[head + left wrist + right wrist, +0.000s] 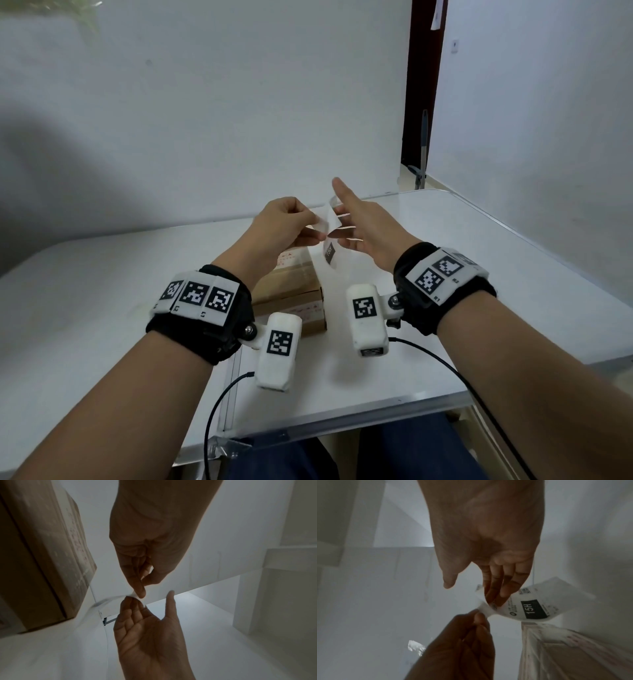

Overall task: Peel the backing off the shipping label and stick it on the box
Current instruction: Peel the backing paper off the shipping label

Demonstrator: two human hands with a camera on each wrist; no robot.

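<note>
The left hand [284, 222] pinched one corner of the shipping label [529, 604], which hung rightward under the right hand's [363, 222] straight fingers [496, 592], above the cardboard box [291, 291].

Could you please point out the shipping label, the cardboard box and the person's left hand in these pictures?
shipping label [532, 609]: right wrist view, on its black "15H" patch.
cardboard box [291, 279]: head view, on its top face.
left hand [279, 228]: head view, on the back of the hand.

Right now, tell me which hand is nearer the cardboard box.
Left. The left hand pinches the shipping label directly above the box; the right hand is beyond the box's right edge.
</note>
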